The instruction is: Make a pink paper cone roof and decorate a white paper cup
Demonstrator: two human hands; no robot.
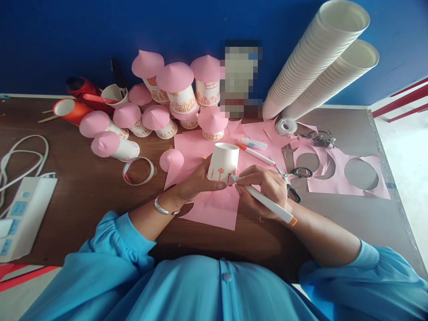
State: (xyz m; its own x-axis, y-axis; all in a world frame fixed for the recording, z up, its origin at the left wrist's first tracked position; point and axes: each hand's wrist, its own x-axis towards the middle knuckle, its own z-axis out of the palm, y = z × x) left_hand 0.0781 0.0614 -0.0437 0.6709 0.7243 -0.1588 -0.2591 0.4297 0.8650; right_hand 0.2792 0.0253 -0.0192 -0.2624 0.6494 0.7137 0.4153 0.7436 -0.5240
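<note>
My left hand (199, 183) is closed around a white paper cup (224, 157), which stands upside down in its grip above pink paper. Orange-red flowers and stems are drawn along the cup's lower part. In my right hand (265, 189) is a white marker pen (269, 204) with an orange end, its tip at the cup's lower right side. Beneath both hands lies a pink paper sheet (217, 209). Just beyond the cup are an orange-and-white marker (259, 155) and a glue stick (252, 142).
Several decorated cups with pink cone roofs (175, 78) stand at the back left. Two tall stacks of paper cups (317, 58) lean against the blue wall. Scissors (296, 178), clear tape (286, 126) and cut pink scraps (351, 178) lie right; a power strip (30, 214) is left.
</note>
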